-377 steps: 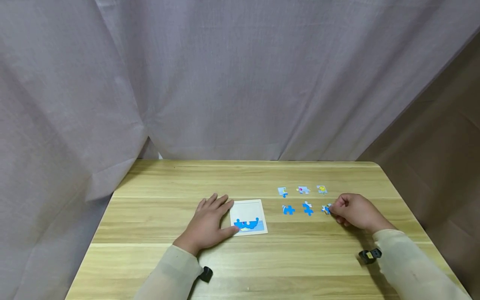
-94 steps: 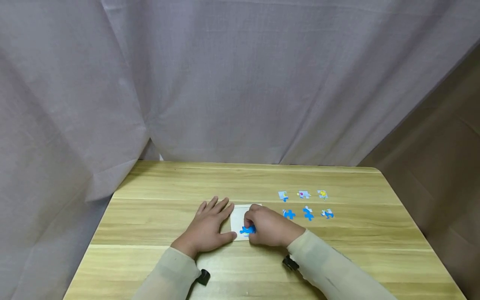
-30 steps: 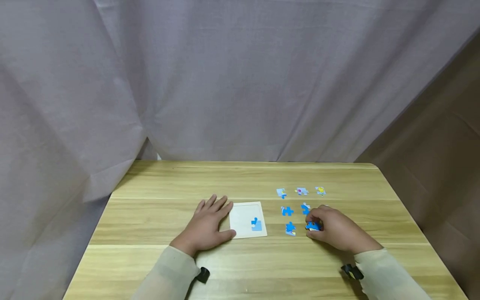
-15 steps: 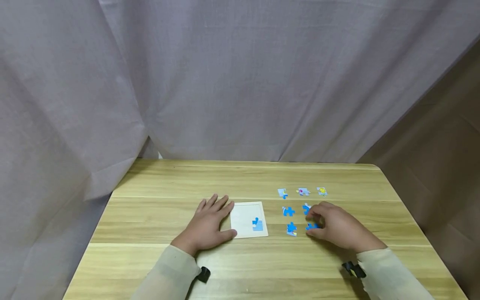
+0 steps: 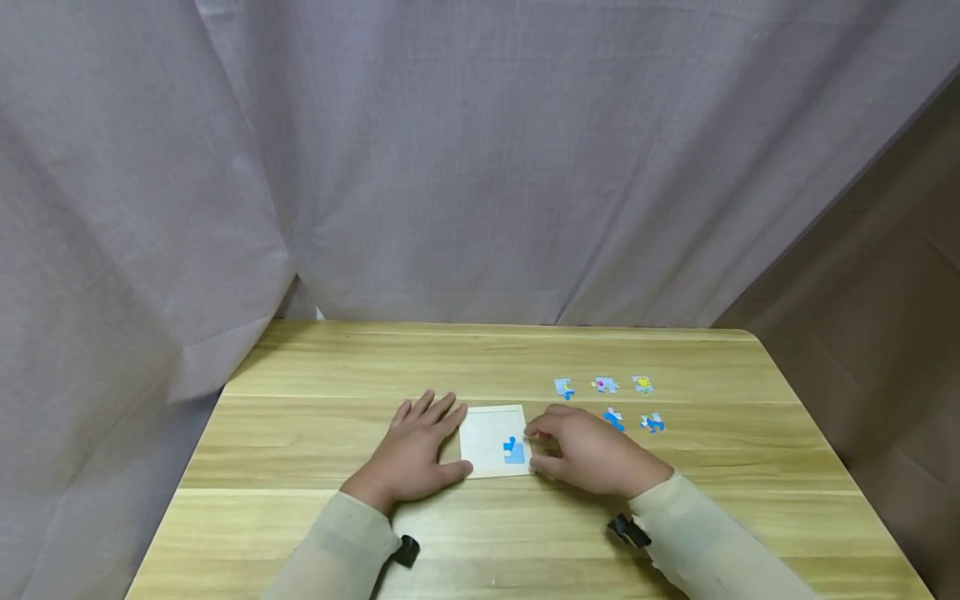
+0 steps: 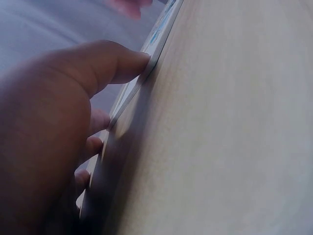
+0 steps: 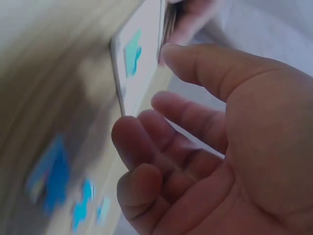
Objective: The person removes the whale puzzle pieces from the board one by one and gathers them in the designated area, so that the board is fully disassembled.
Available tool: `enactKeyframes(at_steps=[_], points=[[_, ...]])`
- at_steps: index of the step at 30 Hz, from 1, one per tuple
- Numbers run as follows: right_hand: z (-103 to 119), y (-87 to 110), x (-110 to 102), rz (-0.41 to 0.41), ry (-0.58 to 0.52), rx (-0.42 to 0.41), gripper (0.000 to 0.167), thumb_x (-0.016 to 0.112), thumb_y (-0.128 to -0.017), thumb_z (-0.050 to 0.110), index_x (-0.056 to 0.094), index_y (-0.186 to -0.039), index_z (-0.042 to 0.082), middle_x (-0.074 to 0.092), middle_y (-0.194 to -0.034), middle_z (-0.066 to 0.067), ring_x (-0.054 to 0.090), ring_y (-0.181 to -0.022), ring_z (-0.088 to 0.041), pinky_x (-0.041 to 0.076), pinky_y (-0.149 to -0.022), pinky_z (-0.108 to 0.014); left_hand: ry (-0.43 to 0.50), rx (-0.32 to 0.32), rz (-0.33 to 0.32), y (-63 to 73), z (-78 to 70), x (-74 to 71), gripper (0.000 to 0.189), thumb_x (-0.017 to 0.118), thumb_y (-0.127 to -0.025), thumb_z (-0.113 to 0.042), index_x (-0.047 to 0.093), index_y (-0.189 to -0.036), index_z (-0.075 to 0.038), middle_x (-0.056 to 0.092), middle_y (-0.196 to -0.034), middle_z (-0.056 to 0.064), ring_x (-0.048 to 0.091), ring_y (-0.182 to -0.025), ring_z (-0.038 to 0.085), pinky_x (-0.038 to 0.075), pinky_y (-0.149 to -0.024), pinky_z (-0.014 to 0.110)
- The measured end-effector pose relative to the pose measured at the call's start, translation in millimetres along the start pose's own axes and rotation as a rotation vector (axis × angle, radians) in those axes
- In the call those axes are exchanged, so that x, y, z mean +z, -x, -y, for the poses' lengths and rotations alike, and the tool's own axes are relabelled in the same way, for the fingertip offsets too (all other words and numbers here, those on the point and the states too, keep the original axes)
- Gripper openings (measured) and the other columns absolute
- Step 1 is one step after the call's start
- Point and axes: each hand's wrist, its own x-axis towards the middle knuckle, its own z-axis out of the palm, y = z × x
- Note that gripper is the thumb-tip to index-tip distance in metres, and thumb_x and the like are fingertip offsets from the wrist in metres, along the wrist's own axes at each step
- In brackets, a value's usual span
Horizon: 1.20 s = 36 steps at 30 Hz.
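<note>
A pale square puzzle tray [image 5: 487, 429] lies on the table with one blue jigsaw piece [image 5: 513, 452] in its lower right corner. My left hand [image 5: 415, 454] lies flat with spread fingers, thumb and fingertip at the tray's left edge; the left wrist view shows the thumb [image 6: 129, 63] on that edge. At the tray's right edge is my right hand [image 5: 588, 450], thumb and fingers apart, nothing between them. Its loosely bent fingers also show in the right wrist view, beyond a blurred blue piece [image 7: 56, 174]. From the head view, the right hand hides the nearer loose pieces.
Right of the tray lie a moon piece [image 5: 564, 388], a pink-marked piece [image 5: 606, 384] and a sun piece [image 5: 642, 383]. Below them are a blue-and-white piece [image 5: 613, 419] and another blue piece [image 5: 652, 422]. A grey curtain [image 5: 480, 167] hangs behind the table [image 5: 337, 358].
Earlier the tray held a row of blue pieces; two then lay on the table to its right. Since half a second ago, my right hand has moved left to the tray, leaving the piece it held.
</note>
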Motion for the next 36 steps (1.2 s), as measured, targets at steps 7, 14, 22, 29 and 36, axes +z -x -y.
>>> enactKeyframes(at_steps=[7,14,22,29,36], points=[[14.8,-20.6,14.4,0.044,0.058,0.019,0.022,0.087,-0.099,0.032,0.079,-0.114,0.019,0.057,-0.099,0.008,0.05,-0.075,-0.004,0.049,-0.07,-0.026,-0.008,0.009,0.002,-1.0,0.6,1.8,0.089,0.071,-0.101,-0.063,0.041,-0.176,-0.025,0.029,-0.187,0.001,0.015,-0.177,0.036,0.007,-0.142,0.065],[14.5,-22.6,17.3,0.032,0.084,0.065,0.023,0.088,-0.097,0.031,0.08,-0.114,0.018,0.056,-0.101,0.008,0.05,-0.076,-0.004,0.051,-0.071,-0.026,-0.013,0.014,0.003,-2.5,-1.2,0.9,0.089,0.071,-0.101,-0.063,0.041,-0.176,-0.025,0.029,-0.187,0.001,0.015,-0.177,0.035,0.007,-0.142,0.065],[15.6,-27.7,21.1,0.014,-0.025,0.043,0.018,0.086,-0.096,0.019,0.07,-0.105,0.023,0.059,-0.091,0.011,0.053,-0.075,-0.004,0.05,-0.07,-0.025,-0.023,0.016,-0.006,-1.7,0.1,-1.6,0.089,0.072,-0.101,-0.061,0.042,-0.176,-0.024,0.031,-0.187,0.003,0.016,-0.177,0.037,0.009,-0.142,0.065],[3.2,-18.0,15.4,-0.022,-0.165,-0.004,0.011,0.074,-0.109,0.016,0.075,-0.111,0.027,0.062,-0.087,0.019,0.057,-0.08,-0.001,0.052,-0.075,-0.026,-0.01,0.019,-0.018,-1.1,0.9,-3.7,0.089,0.074,-0.1,-0.059,0.043,-0.175,-0.022,0.031,-0.186,0.005,0.017,-0.176,0.039,0.01,-0.141,0.067],[-40.5,24.0,-5.1,-0.147,-0.262,0.13,0.022,0.071,-0.112,0.016,0.081,-0.131,0.021,0.075,-0.114,0.012,0.063,-0.09,-0.003,0.057,-0.08,-0.024,-0.009,0.018,0.003,0.2,2.1,0.3,0.091,0.072,-0.101,-0.063,0.041,-0.176,-0.024,0.029,-0.187,0.002,0.014,-0.177,0.036,0.007,-0.142,0.066]])
